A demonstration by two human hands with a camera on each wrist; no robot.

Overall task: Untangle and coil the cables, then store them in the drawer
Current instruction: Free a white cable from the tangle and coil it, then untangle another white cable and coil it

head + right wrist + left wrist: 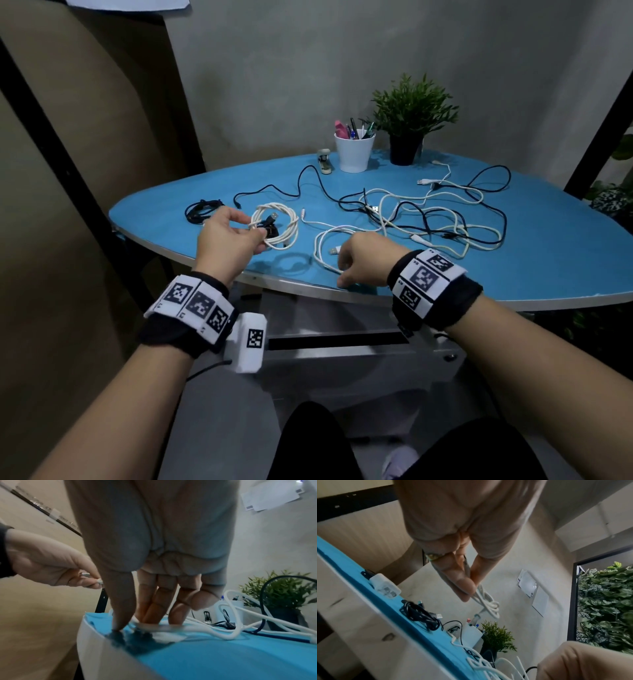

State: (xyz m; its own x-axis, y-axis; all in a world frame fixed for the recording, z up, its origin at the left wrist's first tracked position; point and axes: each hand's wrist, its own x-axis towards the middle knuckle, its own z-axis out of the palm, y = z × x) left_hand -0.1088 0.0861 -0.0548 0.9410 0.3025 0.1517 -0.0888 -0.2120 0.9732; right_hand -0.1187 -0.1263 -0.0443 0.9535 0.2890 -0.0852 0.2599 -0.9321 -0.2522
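My left hand holds a coiled white cable just above the blue table. In the left wrist view the left hand pinches that coil between thumb and fingers. My right hand is at the table's near edge, over a loose white cable loop. In the right wrist view the right hand points down, its thumb on the cloth and its straight fingers pressing on the white cable. A tangle of black and white cables lies to the right.
A coiled black cable lies at the table's left end, with a white charger plug beside it. A stapler, a white pen cup and a potted plant stand at the back. A grey drawer unit sits below the table.
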